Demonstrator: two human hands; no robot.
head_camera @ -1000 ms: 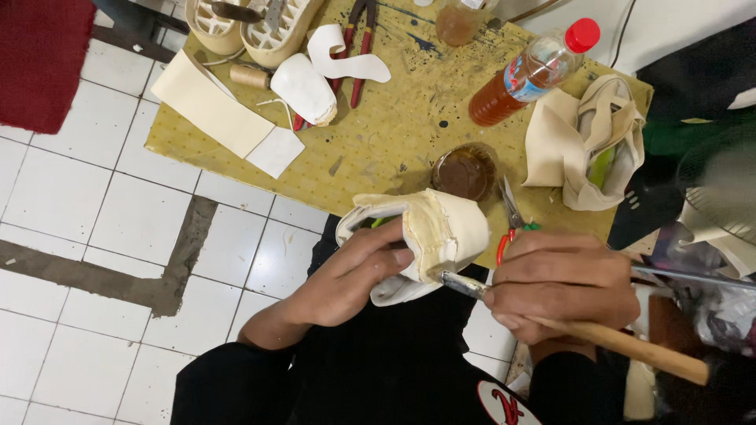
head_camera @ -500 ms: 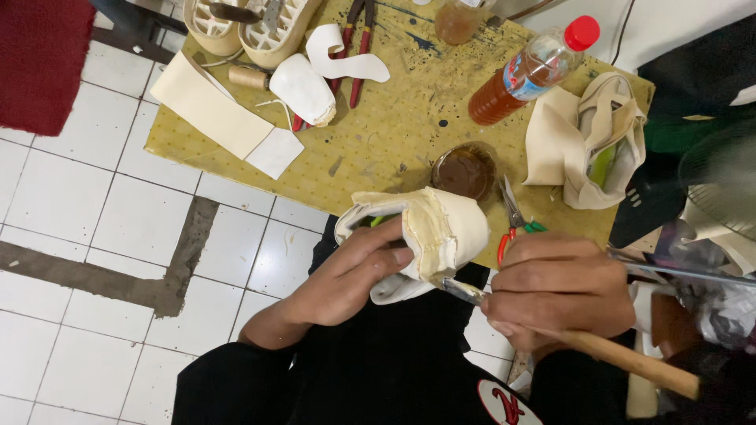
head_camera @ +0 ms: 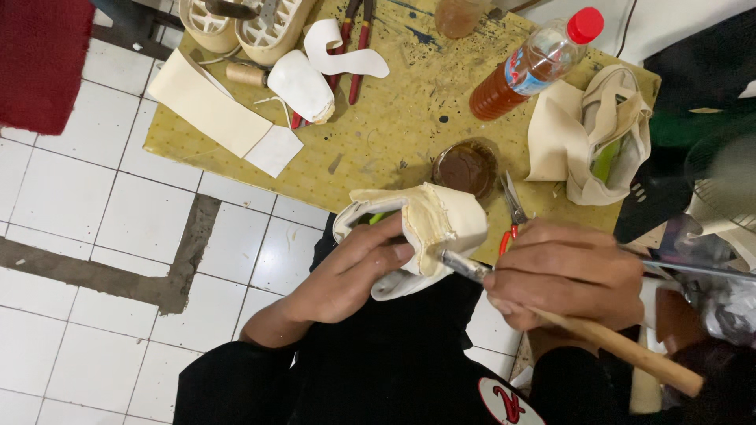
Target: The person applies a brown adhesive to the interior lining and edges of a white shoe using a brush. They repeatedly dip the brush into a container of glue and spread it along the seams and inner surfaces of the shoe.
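The right hand (head_camera: 568, 275) was clenched around a brush (head_camera: 551, 311), gripping it where the metal collar met the wooden handle, which ran out low to the right. The brush's metal end touched the lower edge of a cream shoe upper (head_camera: 417, 232). The left hand (head_camera: 354, 271) grasped that shoe upper from below and from the left, its fingers (head_camera: 386, 250) lying across the pale fabric, so the piece sat between the two hands, just above the person's black-clothed lap and at the near edge of the yellow surface (head_camera: 386, 126).

Just beyond the shoe upper stood a small round tin (head_camera: 466, 167) holding a brown, glossy liquid. Beside the tin, a pair of scissors (head_camera: 513, 208) with red and green handles lay partly hidden behind the right hand. Farther back a plastic bottle (head_camera: 535, 67) with a red cap lay tilted, about half full of an orange-brown liquid. To its right rested a second cream shoe upper (head_camera: 587, 138) with something green inside.

At the far left of the surface lay a flat cream sheet (head_camera: 209, 102), a white toe-shaped piece (head_camera: 301, 86), a spool of thread (head_camera: 246, 75), red-handled pliers (head_camera: 354, 43) and two pale shoe soles (head_camera: 248, 24). The floor (head_camera: 94, 220) was white tile.
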